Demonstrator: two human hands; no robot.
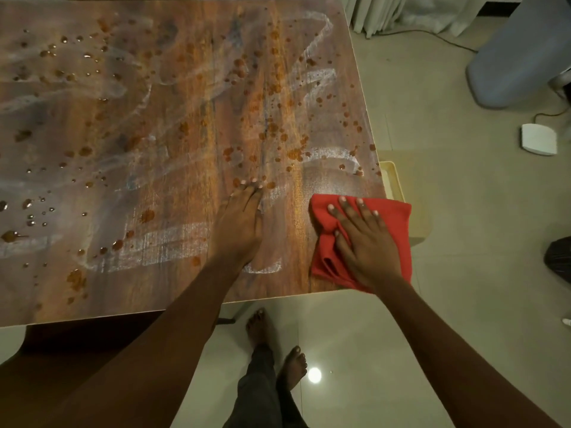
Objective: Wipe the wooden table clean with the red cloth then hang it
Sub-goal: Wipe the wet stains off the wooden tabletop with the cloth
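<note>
One cloth [364,239] on the table [154,134] corner, right hand [361,242] spread flat on it, left hand [241,223] flat beside, fingers together, many droplets [272,128] beyond

This looks like a room in a home: a wooden table [185,118] stands on a pale tiled floor [448,211], white curtains [386,13] hang at one o'clock, and the person stands barefoot.

The cloth [364,239] lies on the counter's [154,149] near right corner, under the right hand [364,245]. The left hand [241,230] rests flat on the counter, left of the cloth.
</note>
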